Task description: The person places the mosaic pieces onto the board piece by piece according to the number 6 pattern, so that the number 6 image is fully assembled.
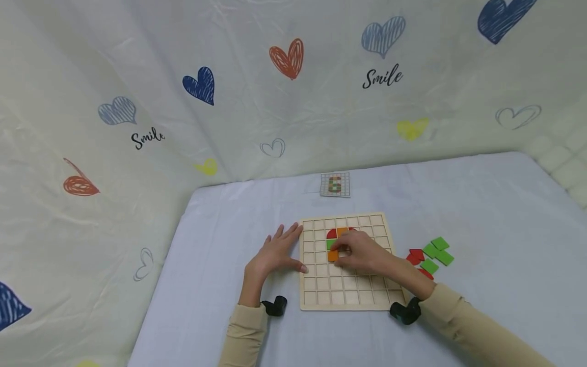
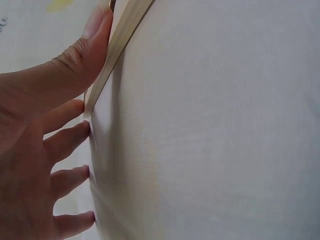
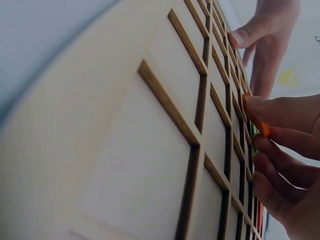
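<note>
A square wooden grid board (image 1: pixel 321 299) lies on the table. At its left edge rests my left hand (image 1: pixel 274 254), fingers spread, with the thumb on the rim; the left wrist view shows the thumb (image 2: pixel 82 60) along the wooden side. Over the middle of the board my right hand (image 1: pixel 364 251) pinches an orange square tile (image 1: pixel 332 256) between thumb and finger; the right wrist view shows this orange tile (image 3: pixel 259 120) slightly tilted at the grid. Just above it sit a green tile (image 1: pixel 330 244), a red rounded tile (image 1: pixel 331 234) and another orange tile (image 1: pixel 342 231), each in a cell.
To the right of the board lie several loose green tiles (image 1: pixel 444 257) and red tiles (image 1: pixel 416 254). A small pattern card (image 1: pixel 335 184) with a coloured grid design is behind the board. A white curtain (image 1: pixel 238 117) printed with hearts hangs beyond the table (image 1: pixel 495 204).
</note>
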Demonstrator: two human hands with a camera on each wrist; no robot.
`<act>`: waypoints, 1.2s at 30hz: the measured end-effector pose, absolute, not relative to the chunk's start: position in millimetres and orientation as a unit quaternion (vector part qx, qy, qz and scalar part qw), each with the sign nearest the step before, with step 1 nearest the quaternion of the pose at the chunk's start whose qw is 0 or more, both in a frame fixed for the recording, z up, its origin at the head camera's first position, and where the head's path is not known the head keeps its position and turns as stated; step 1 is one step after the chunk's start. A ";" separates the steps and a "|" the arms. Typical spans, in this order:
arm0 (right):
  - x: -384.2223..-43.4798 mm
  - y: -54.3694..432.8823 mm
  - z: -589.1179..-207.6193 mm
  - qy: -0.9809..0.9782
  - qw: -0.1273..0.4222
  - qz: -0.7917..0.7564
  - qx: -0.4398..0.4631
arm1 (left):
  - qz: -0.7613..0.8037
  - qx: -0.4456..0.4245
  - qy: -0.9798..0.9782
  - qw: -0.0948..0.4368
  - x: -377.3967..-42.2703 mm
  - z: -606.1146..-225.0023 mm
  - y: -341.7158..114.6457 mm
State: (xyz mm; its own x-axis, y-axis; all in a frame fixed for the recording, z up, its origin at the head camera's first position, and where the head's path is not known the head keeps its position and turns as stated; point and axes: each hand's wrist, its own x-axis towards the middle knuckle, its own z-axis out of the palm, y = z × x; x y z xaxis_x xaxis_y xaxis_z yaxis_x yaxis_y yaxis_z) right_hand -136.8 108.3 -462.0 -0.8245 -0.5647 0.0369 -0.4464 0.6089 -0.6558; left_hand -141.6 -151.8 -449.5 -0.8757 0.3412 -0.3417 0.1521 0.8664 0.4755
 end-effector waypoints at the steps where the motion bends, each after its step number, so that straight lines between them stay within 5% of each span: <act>1: -136.9 107.6 -461.9 0.893 0.086 -0.339 -0.283 | 0.222 0.131 0.943 0.212 -141.9 -449.8 -151.8; 36: -134.2 117.7 -463.2 0.890 0.044 -0.349 -0.291 | 0.215 0.125 0.945 0.212 -141.4 -447.5 -149.7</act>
